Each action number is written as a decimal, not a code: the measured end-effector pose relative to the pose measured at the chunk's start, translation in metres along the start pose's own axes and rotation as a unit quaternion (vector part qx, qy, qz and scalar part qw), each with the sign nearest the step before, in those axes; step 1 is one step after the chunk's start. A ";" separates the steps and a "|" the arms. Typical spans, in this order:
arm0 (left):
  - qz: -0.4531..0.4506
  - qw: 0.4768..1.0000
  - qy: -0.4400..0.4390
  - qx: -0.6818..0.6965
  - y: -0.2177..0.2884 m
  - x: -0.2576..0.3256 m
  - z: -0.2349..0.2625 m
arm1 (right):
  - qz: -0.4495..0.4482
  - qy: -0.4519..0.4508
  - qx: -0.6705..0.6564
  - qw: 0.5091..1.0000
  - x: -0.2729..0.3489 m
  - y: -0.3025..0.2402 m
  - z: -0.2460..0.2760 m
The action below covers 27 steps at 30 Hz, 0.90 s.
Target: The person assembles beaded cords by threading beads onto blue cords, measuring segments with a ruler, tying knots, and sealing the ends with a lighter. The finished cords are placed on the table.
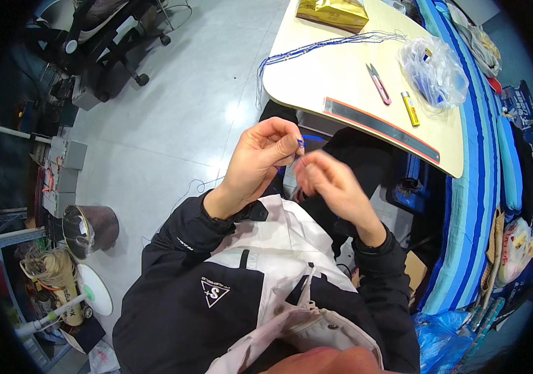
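My left hand (260, 156) is closed in a pinch on a blue cord (310, 138), in front of my chest. A small knotted part of the cord shows at the fingertips, and its free end sticks out to the right. Close beside it, my right hand (332, 181) is closed too, its fingers pressed together and a little blurred. A thin dark strand runs from the left fingertips to the right fingers. From my left wrist a thin blue thread (199, 185) trails down to the left.
On the table (316, 78) lie blue cords (326, 47), pink-handled thread snips (379, 85), a yellow lighter (410, 109), a dark ruler (379, 129), a plastic bag (435, 71) and a gold packet (333, 14). A striped bed (466, 206) stands right; a bin (95, 230) left.
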<state>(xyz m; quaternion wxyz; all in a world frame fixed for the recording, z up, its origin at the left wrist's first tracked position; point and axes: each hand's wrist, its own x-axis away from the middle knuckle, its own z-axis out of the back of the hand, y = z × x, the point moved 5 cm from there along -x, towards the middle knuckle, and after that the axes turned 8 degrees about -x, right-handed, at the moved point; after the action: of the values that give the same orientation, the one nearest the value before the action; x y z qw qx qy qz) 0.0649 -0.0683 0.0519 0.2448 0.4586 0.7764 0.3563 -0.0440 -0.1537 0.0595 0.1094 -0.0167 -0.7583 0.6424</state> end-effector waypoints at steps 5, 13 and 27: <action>-0.034 0.997 0.064 -0.013 0.009 -0.006 0.008 | 0.121 0.094 -0.410 0.899 0.010 -0.041 0.032; -0.094 0.987 0.080 -0.102 0.019 -0.008 0.001 | 0.107 0.107 -0.126 0.980 -0.019 -0.041 0.000; -0.300 0.862 0.202 -0.356 0.035 0.002 -0.004 | 0.100 0.172 -0.077 0.977 -0.028 -0.037 0.002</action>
<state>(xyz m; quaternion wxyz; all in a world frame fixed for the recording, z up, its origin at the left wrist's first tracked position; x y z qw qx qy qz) 0.0804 -0.0560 0.0817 0.3246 0.0035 0.7292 0.6025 -0.0130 -0.1664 0.0919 0.1717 -0.2106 -0.7699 0.5774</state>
